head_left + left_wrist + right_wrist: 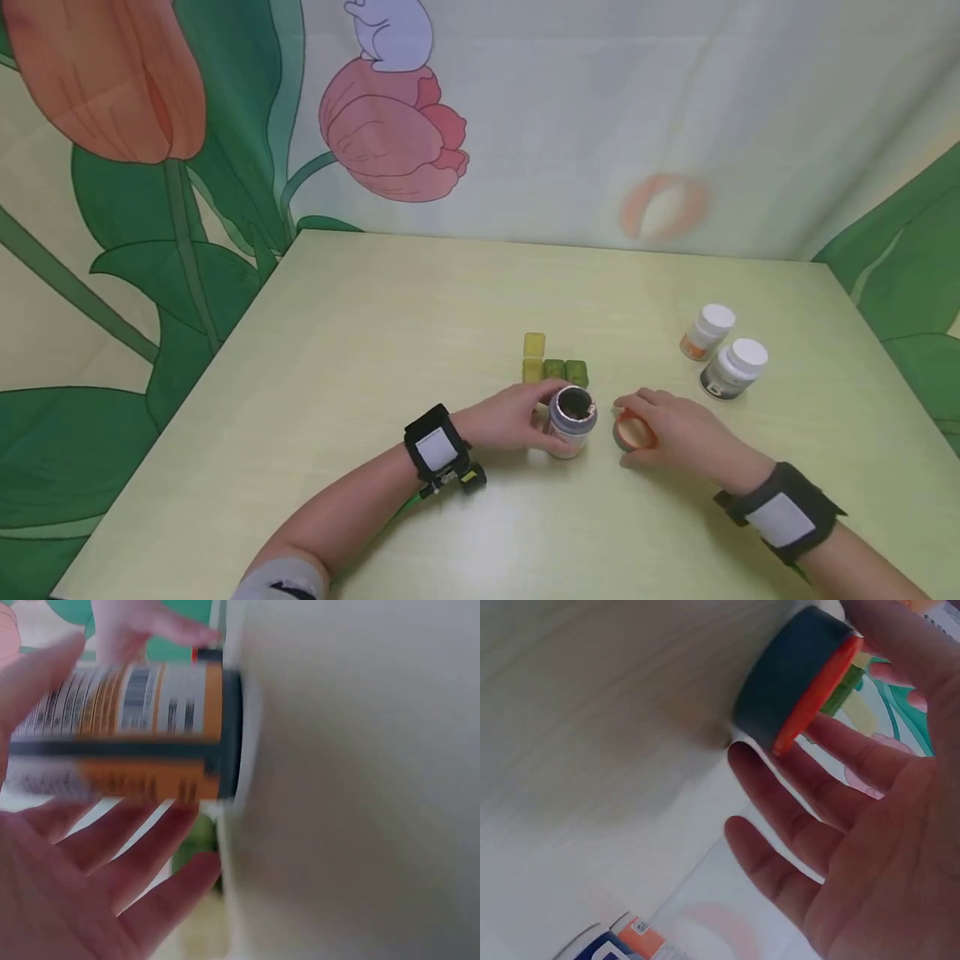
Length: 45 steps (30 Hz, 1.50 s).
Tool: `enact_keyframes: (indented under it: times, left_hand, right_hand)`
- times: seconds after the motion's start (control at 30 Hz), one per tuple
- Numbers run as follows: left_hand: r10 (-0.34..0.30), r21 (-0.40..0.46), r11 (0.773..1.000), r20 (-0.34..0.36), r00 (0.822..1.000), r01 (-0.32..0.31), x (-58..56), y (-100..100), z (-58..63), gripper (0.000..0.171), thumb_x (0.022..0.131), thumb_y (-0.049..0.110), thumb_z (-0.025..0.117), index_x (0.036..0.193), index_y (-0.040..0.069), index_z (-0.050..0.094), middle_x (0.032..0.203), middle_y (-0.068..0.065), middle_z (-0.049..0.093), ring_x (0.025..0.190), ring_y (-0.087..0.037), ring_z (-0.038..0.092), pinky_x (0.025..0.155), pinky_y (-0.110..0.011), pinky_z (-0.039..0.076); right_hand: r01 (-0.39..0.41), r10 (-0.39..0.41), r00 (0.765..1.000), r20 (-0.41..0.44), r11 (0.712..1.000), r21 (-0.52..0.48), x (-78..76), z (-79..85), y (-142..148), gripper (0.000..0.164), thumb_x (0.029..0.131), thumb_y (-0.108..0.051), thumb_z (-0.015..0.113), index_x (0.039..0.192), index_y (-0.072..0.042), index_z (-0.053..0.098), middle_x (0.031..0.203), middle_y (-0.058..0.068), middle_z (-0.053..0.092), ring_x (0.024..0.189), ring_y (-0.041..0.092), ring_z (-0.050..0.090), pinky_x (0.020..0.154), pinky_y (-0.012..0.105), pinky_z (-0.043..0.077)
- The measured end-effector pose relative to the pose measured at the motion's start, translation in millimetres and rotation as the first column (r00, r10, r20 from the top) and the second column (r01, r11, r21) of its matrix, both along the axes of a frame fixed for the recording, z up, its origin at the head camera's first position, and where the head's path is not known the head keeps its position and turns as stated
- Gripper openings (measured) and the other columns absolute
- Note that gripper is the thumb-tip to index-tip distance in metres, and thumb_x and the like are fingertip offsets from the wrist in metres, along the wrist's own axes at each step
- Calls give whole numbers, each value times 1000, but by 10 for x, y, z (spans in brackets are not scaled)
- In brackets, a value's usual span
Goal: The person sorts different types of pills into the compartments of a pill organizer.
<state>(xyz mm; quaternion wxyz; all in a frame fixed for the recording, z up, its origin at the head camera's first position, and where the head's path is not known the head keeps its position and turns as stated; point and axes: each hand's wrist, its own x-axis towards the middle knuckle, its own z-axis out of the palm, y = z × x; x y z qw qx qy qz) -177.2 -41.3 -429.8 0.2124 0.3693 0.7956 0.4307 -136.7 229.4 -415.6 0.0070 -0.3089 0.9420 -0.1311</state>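
Observation:
My left hand (510, 419) grips an uncapped pill bottle (570, 427) round its side, thumb and fingers on opposite sides. Its mouth faces up, with torn seal scraps at the rim and a dark inside. In the left wrist view the bottle (150, 727) shows an orange and white label with a dark band. To its right, my right hand (686, 435) pinches a round cap (634, 432), dark at the side and orange at the edge in the right wrist view (799, 679). Just behind the bottle sit small yellow and green boxes (554, 369), like pill-organizer compartments.
Two white-capped bottles stand at the back right: a smaller one with an orange label (707, 332) and a wider one with a dark label (732, 369). The pale table (375, 333) ends at a floral curtain (562, 125) behind.

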Motion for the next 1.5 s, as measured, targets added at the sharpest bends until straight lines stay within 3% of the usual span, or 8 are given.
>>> enact_keyframes:
  times: [0.17, 0.3, 0.4, 0.57, 0.73, 1.07, 1.37, 1.5]
  left_hand:
    - [52, 14, 999, -21, 998, -52, -111, -256, 183, 76, 80, 33, 81, 142, 13, 42, 134, -1, 54, 120, -15, 51, 101, -44, 39]
    - [164, 48, 986, -88, 983, -160, -297, -463, 261, 69, 83, 31, 79, 140, 10, 44, 132, -10, 56, 112, -17, 56, 95, -46, 44]
    - [234, 33, 972, -107, 966, -232, -450, -535, 213, 71, 83, 33, 79, 140, 10, 44, 127, -11, 58, 103, -16, 59, 87, -41, 48]
    - [267, -64, 961, -25, 963, -268, -596, -446, 20, 86, 79, 30, 82, 147, 10, 33, 134, -12, 51, 85, -16, 62, 72, -31, 50]
    - [256, -95, 964, 61, 965, -249, -640, -265, -129, 92, 77, 23, 84, 147, 9, 26, 137, -16, 46, 72, -16, 62, 66, -27, 49]
    - [287, -128, 953, 93, 953, -274, -646, -104, -95, 83, 75, 7, 84, 140, 5, 31, 125, -16, 50, 76, -16, 59, 66, -25, 48]
    - [306, -79, 951, 130, 943, -298, -662, -105, -145, 71, 74, 1, 83, 130, 3, 38, 117, -15, 55, 75, -16, 60, 63, -25, 50]
    - [311, -72, 950, 144, 939, -304, -676, -108, -179, 60, 73, 3, 84, 122, 1, 49, 113, -11, 55, 75, -15, 59, 60, -26, 51]
  right_hand:
    - [67, -55, 994, 93, 990, -127, -3, 16, -53, 71, 75, -40, 83, 132, -10, 54, 118, 6, 61, 103, 23, 59, 83, 44, 50]
    - [66, -18, 986, 168, 955, -288, -18, 73, -95, 73, 78, -33, 83, 137, -10, 47, 131, 8, 56, 115, 26, 56, 93, 49, 46]
    - [55, 41, 971, 234, 919, -391, -33, 99, -138, 76, 79, -27, 83, 140, -7, 43, 136, 11, 52, 117, 29, 54, 94, 52, 44]
    - [65, 117, 930, 348, 880, -470, -62, 69, -243, 81, 80, -32, 81, 143, -5, 39, 137, 12, 50, 119, 33, 51, 88, 48, 48]
    - [67, 145, 908, 392, 875, -479, -78, 28, -349, 85, 78, -36, 82, 144, -6, 38, 137, 9, 50, 118, 32, 50, 82, 42, 50]
    - [50, 173, 908, 381, 859, -509, -103, -10, -494, 73, 76, -29, 84, 135, -8, 46, 124, -1, 59, 118, 22, 53, 100, 52, 39]
    - [73, 153, 908, 389, 858, -508, -105, -52, -512, 63, 88, -31, 73, 137, -9, 41, 127, 6, 59, 121, 28, 52, 101, 56, 37]
    - [88, 119, 924, 363, 858, -506, -146, -19, -481, 60, 94, -29, 66, 141, -13, 33, 129, 9, 56, 119, 27, 53, 100, 54, 39]
